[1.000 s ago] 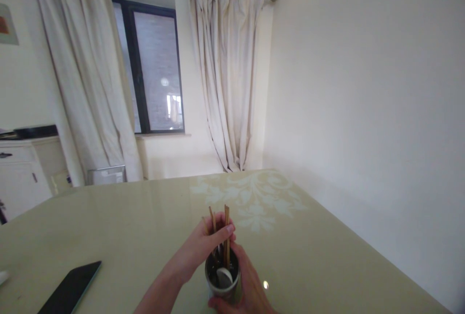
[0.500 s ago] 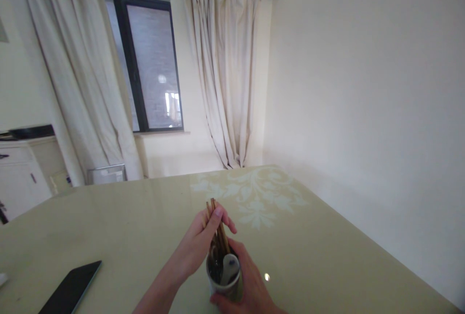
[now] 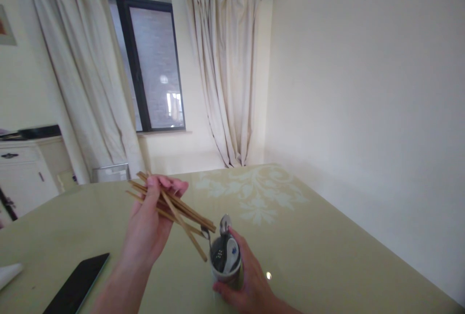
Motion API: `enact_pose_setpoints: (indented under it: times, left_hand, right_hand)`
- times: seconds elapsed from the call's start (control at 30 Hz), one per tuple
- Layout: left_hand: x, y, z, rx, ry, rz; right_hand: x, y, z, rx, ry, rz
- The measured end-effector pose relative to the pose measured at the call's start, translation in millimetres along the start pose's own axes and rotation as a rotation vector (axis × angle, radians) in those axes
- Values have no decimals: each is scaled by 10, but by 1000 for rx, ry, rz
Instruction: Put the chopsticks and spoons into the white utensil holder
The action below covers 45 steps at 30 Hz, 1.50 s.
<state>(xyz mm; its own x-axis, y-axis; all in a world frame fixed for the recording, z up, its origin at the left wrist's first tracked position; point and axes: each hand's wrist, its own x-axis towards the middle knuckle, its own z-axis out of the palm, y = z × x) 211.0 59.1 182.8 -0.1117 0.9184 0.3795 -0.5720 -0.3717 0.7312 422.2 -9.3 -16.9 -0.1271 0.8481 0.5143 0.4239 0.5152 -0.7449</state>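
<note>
A bundle of wooden chopsticks point(image 3: 181, 210) is gripped in my left hand point(image 3: 154, 207), fanned out and slanting down to the right. Their lower tips hang just left of and above the rim of a utensil cup point(image 3: 225, 277). My right hand point(image 3: 250, 277) is wrapped round the cup's right side. In the cup stand a white spoon with a blue mark point(image 3: 231, 254) and a metal spoon point(image 3: 225, 223), which leans up past the rim. A second, thin metal spoon point(image 3: 205, 232) sticks out at the left, close to the chopstick tips.
A dark flat tablet-like device point(image 3: 78, 282) lies on the pale green table point(image 3: 312, 256) at the left. Beyond it, a white object point(image 3: 10, 274) shows at the left edge. A wall point(image 3: 363, 110) borders the table's right side; curtains point(image 3: 225, 71) hang behind.
My left hand has pulled the chopsticks out of the cup and moved left with them. They have spread and tilted. My right hand still holds the cup in nearly the same place.
</note>
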Motion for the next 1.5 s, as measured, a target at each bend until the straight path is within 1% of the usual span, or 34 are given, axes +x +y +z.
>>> enact_pose_setpoints:
  times: [0.13,0.2,0.3,0.4,0.5,0.6,0.67,0.77,0.87,0.93,0.97,1.0,1.07,1.1,1.17,1.23,1.27,1.3,1.37,1.43,1.5]
  left_hand:
    - [94,123,-65,-131,101,-21]
    - [130,178,-112,-170,121,-30]
    - [185,206,-202,-160,130,28]
    - [244,114,-288,-34,124,95]
    - [281,-60,-336,110,99,63]
    - [266,-183,-321,158,46,5]
    - [230,-201,-279,191,6,2]
    - [165,-167,-200,246,-22,35]
    - [103,-99,-129,259,-42,88]
    - [53,-40,-82,251,-73,111]
    - [22,-7,-56,239,-89,114]
    - [-14,29,-29,221,-108,109]
    - [-96,106,27,165,-140,91]
    - [-137,145,53,128,-152,83]
    - [-204,226,89,50,-160,74]
    - [-233,305,96,-19,-134,83]
    - [-231,341,91,-53,-112,88]
    - [-220,371,83,-90,-89,88]
    - [-187,392,74,-187,-48,60]
    - [-167,343,92,-292,-27,12]
    - [-176,229,138,-339,-25,-43]
  right_hand:
    - [7,-39,-12,6,5,22]
    - [8,-40,-9,13,14,35]
    - [5,-18,3,25,24,48]
    - [6,4,8,26,21,36]
    - [19,1,0,27,10,31]
    - [32,-8,-5,32,12,23]
    - [26,6,-9,41,19,3]
    - [-10,56,-40,-14,58,-50]
    - [-10,29,-134,-152,158,-158]
    - [77,-121,-220,-229,206,-259]
    - [159,-248,-258,-257,206,-318]
    - [264,-406,-287,-272,194,-376]
    - [525,-781,-309,-303,121,-435]
    - [665,-975,-302,-324,94,-428]
    - [917,-1318,-259,-369,-57,-324]
    - [1084,-1547,-204,-383,-189,-193]
    - [1132,-1616,-181,-360,-257,-138]
    - [1159,-1657,-164,-337,-298,-95]
    - [1175,-1683,-162,-279,-338,-45]
    - [1182,-1669,-204,-214,-345,-22]
    - [1205,-1641,-279,-117,-371,0]
